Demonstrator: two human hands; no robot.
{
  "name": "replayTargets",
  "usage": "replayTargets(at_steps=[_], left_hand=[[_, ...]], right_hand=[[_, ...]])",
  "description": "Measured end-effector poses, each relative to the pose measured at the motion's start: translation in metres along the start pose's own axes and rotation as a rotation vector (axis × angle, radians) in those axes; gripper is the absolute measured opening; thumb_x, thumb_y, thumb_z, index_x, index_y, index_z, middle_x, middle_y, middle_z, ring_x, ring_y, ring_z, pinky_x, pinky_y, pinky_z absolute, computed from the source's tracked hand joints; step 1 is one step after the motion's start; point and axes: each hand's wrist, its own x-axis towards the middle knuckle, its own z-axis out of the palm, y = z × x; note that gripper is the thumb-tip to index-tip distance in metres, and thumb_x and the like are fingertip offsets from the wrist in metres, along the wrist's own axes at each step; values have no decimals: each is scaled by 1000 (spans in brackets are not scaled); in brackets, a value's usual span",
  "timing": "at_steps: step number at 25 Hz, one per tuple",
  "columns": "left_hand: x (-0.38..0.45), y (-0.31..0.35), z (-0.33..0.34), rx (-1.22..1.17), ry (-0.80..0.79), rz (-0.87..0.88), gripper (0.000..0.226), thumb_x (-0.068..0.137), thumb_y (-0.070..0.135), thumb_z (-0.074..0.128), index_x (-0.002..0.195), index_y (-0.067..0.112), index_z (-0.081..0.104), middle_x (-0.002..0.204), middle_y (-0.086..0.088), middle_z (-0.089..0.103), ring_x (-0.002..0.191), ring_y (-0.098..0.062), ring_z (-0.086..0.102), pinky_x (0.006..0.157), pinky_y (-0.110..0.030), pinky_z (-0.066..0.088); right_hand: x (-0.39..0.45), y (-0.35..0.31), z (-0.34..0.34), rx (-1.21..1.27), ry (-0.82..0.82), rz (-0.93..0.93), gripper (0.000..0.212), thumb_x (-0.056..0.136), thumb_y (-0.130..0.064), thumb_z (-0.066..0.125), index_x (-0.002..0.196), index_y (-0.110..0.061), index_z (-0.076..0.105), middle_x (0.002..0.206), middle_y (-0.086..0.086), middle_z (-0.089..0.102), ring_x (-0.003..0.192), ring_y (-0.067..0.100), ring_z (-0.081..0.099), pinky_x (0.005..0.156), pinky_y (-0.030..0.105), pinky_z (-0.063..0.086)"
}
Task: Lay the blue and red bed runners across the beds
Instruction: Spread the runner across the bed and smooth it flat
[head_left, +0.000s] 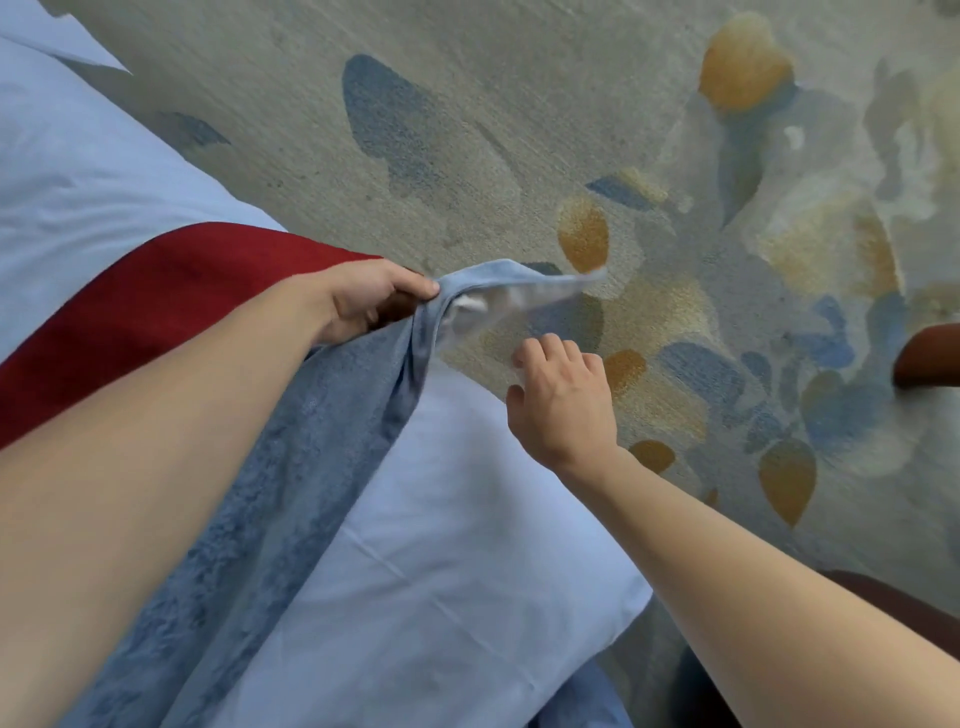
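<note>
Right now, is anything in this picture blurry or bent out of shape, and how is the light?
Head view: the lifted corner of the fluffy blue bed runner, gripped by the left hand, is smeared by motion blur; the right hand looks slightly soft; wide-angle distortion swells the forearms; the light is soft and even, without glare, on the white bed sheet.

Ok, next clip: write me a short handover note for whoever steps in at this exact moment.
Left hand: grips the bunched end of the blue runner at the bed's edge.
Right hand: holds nothing, fingers loosely curled, hovering over the carpet near the runner's lifted corner.
Red runner: lies across the white bed, beside the blue one.
Done: red looks laid.
Left: spread the blue end flat, smooth both.
</note>
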Motion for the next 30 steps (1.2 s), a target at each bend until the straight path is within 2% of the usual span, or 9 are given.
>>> replayTargets(at_steps=[4,5,7,9,11,15,21,25,30], left_hand=[[24,-10,27,1015,537,185,16,84,25,61,91,16,71,96,-9,70,93,-31,65,75,-35,46],[20,-11,37,1123,619,267,17,86,24,57,96,19,69,102,-9,69,98,-33,64,77,-36,46],[7,-13,58,1154,614,377,18,88,30,55,97,19,66,103,-10,67,98,-35,63,73,-36,43],[-2,-25,80,1328,529,347,30,88,44,58,99,17,64,101,-10,67,98,-33,64,70,-33,40],[-7,-40,97,1511,453,242,31,89,40,61,108,16,63,108,-7,66,104,-29,64,72,-33,43],[-2,-39,93,1374,434,142,28,89,9,54,116,9,61,121,-13,62,115,-32,60,85,-38,49],[-11,-53,141,1054,131,258,15,85,22,56,94,19,67,96,-8,67,94,-32,65,68,-32,44],[-11,-53,142,1052,221,286,11,87,26,54,91,19,62,102,-10,66,100,-35,63,75,-36,46],[-10,-77,180,960,268,372,18,86,19,52,102,15,60,107,-13,69,103,-38,63,78,-41,49]], right_hand=[[-4,5,1,-3,-32,6,16,81,-16,56,97,-15,57,91,3,56,83,28,52,78,40,41],[-6,4,4,-5,-42,8,16,82,-16,56,97,-16,57,91,3,56,83,28,52,78,40,41],[-10,3,10,-12,-48,12,17,81,-15,57,98,-16,58,90,3,56,84,28,53,77,40,41],[-14,-3,15,-7,-75,13,20,80,-15,58,100,-16,58,92,4,57,85,29,54,76,41,40],[-15,-8,18,-11,-107,1,24,80,-16,59,104,-17,57,94,3,57,87,29,54,76,40,39],[-13,-7,17,-16,-110,-16,25,80,-17,58,105,-17,57,95,4,56,88,29,53,76,40,37],[-13,4,6,-40,-171,-39,37,77,-21,63,113,-16,57,100,7,57,92,32,56,76,41,39],[-23,20,12,-7,-443,-81,36,83,-18,59,119,-23,55,113,6,52,106,29,51,82,39,38],[-47,35,22,28,-218,-151,12,77,-22,48,75,-21,60,76,1,55,72,28,55,61,34,31]])
